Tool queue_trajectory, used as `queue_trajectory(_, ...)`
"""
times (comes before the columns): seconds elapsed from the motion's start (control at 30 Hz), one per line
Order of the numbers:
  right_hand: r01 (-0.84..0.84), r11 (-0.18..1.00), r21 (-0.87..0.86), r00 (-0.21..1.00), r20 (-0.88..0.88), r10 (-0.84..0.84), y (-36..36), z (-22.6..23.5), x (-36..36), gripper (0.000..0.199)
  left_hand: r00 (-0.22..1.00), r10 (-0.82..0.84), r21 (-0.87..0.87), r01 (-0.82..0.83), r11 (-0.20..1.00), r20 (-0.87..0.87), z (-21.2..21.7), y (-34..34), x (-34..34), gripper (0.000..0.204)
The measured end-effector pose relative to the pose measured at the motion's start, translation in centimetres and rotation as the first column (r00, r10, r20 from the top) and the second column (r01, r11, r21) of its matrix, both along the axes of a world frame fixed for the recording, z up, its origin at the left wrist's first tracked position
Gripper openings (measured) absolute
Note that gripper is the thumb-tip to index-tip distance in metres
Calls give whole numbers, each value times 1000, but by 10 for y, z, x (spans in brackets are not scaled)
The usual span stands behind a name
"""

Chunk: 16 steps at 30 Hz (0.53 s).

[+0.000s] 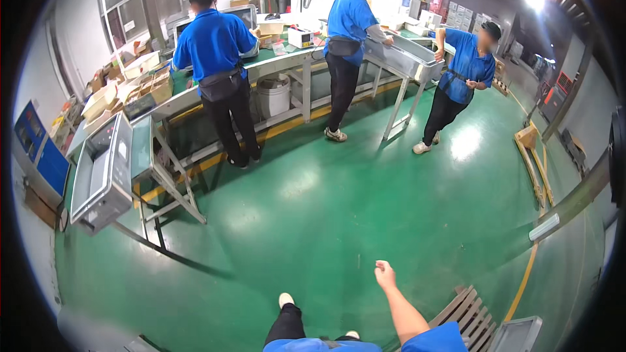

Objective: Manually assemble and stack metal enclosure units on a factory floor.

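Note:
My right hand [385,274] hangs over the green floor [313,221], with a bare forearm and a blue sleeve behind it. Its fingers are loosely curled, and nothing shows in them. A slatted wooden pallet [464,316] lies nearest to this hand, at the lower right, without touching it. Beside the pallet is a grey bin [518,334], partly cut off by the view's rim. My left hand does not appear. Below, my dark trouser leg and a light shoe [285,300] show on the floor.
Three people in blue shirts stand at a long workbench [280,62]. A grey metal housing [104,173] rests on a stand at the left; a similar one [407,52] stands at the right. A yellow pallet jack [531,156] and a slanting post [580,192] are farther right.

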State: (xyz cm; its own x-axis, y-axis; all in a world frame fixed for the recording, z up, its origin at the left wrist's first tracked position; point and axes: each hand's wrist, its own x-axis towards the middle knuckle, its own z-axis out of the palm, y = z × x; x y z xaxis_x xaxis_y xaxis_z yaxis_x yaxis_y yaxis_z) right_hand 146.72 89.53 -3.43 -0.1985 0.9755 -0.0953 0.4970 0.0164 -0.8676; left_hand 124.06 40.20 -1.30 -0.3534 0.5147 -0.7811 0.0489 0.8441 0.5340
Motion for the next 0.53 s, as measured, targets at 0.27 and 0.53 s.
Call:
queue_trajectory(0.27,-467,719,-515,432,576,694,-138,-4,-139,48,883,467,110,-470,876,50,-58,38,-242,51)
queue_trajectory(0.53,359,858,-367,698,716,14,32,-53,-56,53,892,441,319,-447,836,95,-25,228,-380,45)
